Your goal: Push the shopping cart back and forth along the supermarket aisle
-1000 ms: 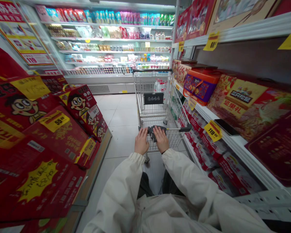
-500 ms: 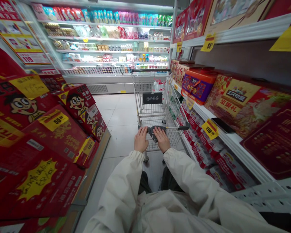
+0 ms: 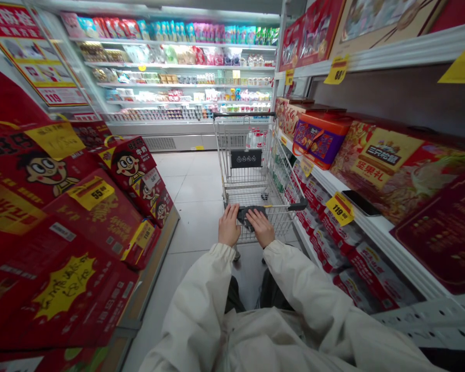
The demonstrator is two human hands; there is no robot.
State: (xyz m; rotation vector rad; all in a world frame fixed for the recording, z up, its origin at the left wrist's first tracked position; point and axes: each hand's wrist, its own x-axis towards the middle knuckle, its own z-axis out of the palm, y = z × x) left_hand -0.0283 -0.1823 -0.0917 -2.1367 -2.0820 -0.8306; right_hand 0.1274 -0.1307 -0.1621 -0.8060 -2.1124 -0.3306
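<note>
A wire shopping cart (image 3: pixel 286 177) stands before me, its bar handle (image 3: pixel 296 205) facing my body. My left hand (image 3: pixel 229 226) is curled over the left part of the handle, beside a dark grey cloth (image 3: pixel 247 221) bunched around the middle of the bar. Over that cloth lies my right hand (image 3: pixel 261 227), its fingers bent and pressing it to the handle. The undersides of both hands are hidden. A black sign panel (image 3: pixel 246 158) hangs inside the cart's frame.
On the left, red boxes (image 3: pixel 89 206) are stacked on a low platform. White shelving (image 3: pixel 380 222) with gift boxes and a phone-like black slab (image 3: pixel 361 202) runs close along the cart's right side. A lit refrigerated case (image 3: pixel 186 93) closes off the far end. Tiled floor (image 3: pixel 196 206) lies left of the cart.
The view has shifted slightly, so everything sits a little further right. Both hands stay at the cart handle and the cloth, with little visible movement; the cart keeps nearly the same place.
</note>
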